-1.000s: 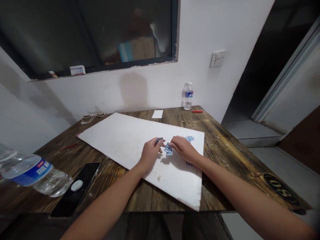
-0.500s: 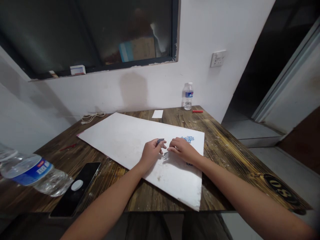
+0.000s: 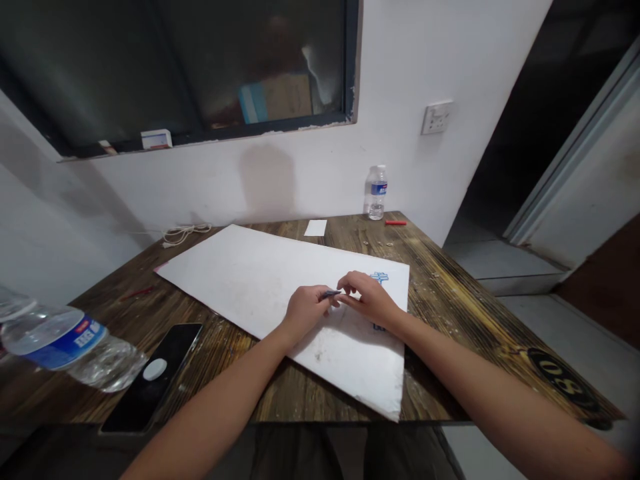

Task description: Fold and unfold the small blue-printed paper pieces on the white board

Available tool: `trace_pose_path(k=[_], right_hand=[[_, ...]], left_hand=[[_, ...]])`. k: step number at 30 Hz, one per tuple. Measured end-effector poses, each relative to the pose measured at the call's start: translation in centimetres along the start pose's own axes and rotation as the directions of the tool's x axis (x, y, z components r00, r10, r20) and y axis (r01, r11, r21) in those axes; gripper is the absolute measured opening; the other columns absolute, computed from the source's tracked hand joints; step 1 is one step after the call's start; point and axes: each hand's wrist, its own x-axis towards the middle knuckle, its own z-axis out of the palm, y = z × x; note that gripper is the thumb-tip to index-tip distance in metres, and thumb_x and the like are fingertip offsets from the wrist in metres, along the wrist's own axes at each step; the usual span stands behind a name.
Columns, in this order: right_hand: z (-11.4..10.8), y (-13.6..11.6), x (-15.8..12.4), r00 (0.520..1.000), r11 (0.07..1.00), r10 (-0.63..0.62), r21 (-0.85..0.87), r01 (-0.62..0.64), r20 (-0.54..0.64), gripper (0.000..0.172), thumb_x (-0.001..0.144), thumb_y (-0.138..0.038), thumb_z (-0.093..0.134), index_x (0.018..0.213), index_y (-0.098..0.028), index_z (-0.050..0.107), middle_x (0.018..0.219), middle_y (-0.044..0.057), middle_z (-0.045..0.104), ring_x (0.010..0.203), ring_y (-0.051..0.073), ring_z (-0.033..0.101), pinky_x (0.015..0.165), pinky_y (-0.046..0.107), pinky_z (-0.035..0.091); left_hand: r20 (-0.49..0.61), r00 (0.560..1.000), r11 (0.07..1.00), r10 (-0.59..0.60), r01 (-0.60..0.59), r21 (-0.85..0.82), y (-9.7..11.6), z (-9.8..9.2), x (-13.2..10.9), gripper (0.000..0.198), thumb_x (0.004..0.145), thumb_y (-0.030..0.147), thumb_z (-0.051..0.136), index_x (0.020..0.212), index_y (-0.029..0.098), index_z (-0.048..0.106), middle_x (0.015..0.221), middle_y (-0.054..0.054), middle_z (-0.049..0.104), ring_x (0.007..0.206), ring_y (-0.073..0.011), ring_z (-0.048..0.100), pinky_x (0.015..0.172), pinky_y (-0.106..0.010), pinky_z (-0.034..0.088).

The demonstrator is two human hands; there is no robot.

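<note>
Fingers (image 3: 317, 291) of my left hand (image 3: 301, 312) are clamped on a small dark piece (image 3: 330, 294), and I've got it over the white board (image 3: 260, 263)! Right hand (image 3: 369, 298) is close at its tip; whether those fingers grip too, I can't tell. Just beyond the right knuckles, blue-outlined pieces (image 3: 380, 277) on the board; well left, a phone (image 3: 173, 350) on the bench (image 3: 280, 393).

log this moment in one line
left hand: holds small dark flat piece | right hand: close beside it | below: flat white board
</note>
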Motion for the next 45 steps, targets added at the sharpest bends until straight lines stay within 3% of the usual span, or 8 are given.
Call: trace_pose_path(k=[6, 15, 22, 28, 31, 36, 45], right_hand=[[-0.03, -0.04, 0.06, 0.998, 0.996, -0.067, 0.061, 0.067, -0.002, 0.014, 0.094, -0.031, 0.054, 0.084, -0.021, 0.058, 0.075, 0.003, 0.059, 0.073, 0.018, 0.053, 0.066, 0.03, 0.04], [-0.22, -0.13, 0.2, 0.998, 0.999, 0.019, 0.036, -0.017, -0.056, 0.012, 0.094, -0.026, 0.054, 0.084, -0.02, 0.057, 0.076, 0.004, 0.059, 0.073, 0.018, 0.053, 0.068, 0.031, 0.04], [0.18, 0.29, 0.14, 0.989, 0.991, 0.131, 0.015, -0.133, 0.074, 0.011, 0.086, -0.022, 0.065, 0.096, -0.02, 0.06, 0.086, 0.004, 0.062, 0.08, 0.018, 0.055, 0.07, 0.029, 0.041], [0.01, 0.2, 0.16, 0.969, 0.998, 0.004, -0.061, 0.011, 0.248, 0.03, 0.073, -0.033, 0.08, 0.098, -0.021, 0.069, 0.098, 0.007, 0.066, 0.09, 0.023, 0.054, 0.079, 0.035, 0.042], [0.04, 0.15, 0.07, 0.946, 0.994, 0.007, -0.102, 0.028, 0.325, 0.035, 0.067, -0.037, 0.084, 0.097, -0.023, 0.072, 0.099, 0.008, 0.065, 0.091, 0.024, 0.053, 0.079, 0.035, 0.042], [-0.11, -0.03, 0.2, 0.935, 0.996, 0.026, -0.091, 0.007, 0.353, 0.024, 0.07, -0.031, 0.082, 0.091, -0.022, 0.073, 0.095, 0.006, 0.065, 0.09, 0.022, 0.053, 0.078, 0.032, 0.041], [-0.05, -0.16, 0.31, 0.917, 0.994, 0.083, -0.098, -0.048, 0.391, 0.027, 0.071, -0.032, 0.082, 0.092, -0.018, 0.07, 0.095, 0.007, 0.066, 0.089, 0.022, 0.056, 0.078, 0.032, 0.04]], left_hand=[[0.007, 0.999, 0.998, 0.041, -0.042, 0.044, 0.12, -0.16, -0.08, 0.021, 0.081, 0.032, 0.058, 0.072, 0.019, 0.071, 0.065, -0.001, 0.068, 0.061, -0.0152, 0.062, 0.062, -0.026, 0.044], [-0.039, 0.998, 0.997, 0.041, -0.043, -0.062, 0.27, 0.3, 0.03, 0.019, 0.083, 0.029, 0.055, 0.081, 0.018, 0.072, 0.081, -0.003, 0.073, 0.066, -0.0148, 0.064, 0.064, -0.026, 0.047], [-0.184, 0.982, 0.986, -0.031, 0.0, -0.168, -0.02, 0.02, 0.35, 0.027, 0.084, 0.041, 0.059, 0.081, 0.016, 0.069, 0.076, -0.004, 0.07, 0.059, -0.0131, 0.061, 0.057, -0.024, 0.046], [-0.206, 0.978, 0.983, -0.047, 0.008, -0.185, -0.17, 0.06, 0.53, 0.026, 0.083, 0.04, 0.061, 0.079, 0.016, 0.068, 0.076, -0.004, 0.07, 0.057, -0.012, 0.059, 0.055, -0.023, 0.045], [-0.199, 0.979, 0.982, -0.048, 0.01, -0.191, -0.05, 0.09, 0.5, 0.027, 0.083, 0.041, 0.06, 0.081, 0.016, 0.069, 0.077, -0.004, 0.07, 0.057, -0.0118, 0.059, 0.054, -0.023, 0.045], [-0.191, 0.98, 0.982, -0.052, 0.015, -0.19, 0.14, 0.04, 0.4, 0.028, 0.083, 0.042, 0.06, 0.085, 0.015, 0.07, 0.078, -0.005, 0.07, 0.057, -0.0118, 0.059, 0.053, -0.023, 0.045], [-0.19, 0.98, 0.986, -0.051, 0.019, -0.168, -0.3, 0.04, 0.49, 0.03, 0.084, 0.044, 0.06, 0.085, 0.016, 0.069, 0.077, -0.005, 0.071, 0.057, -0.0124, 0.059, 0.054, -0.024, 0.045]])
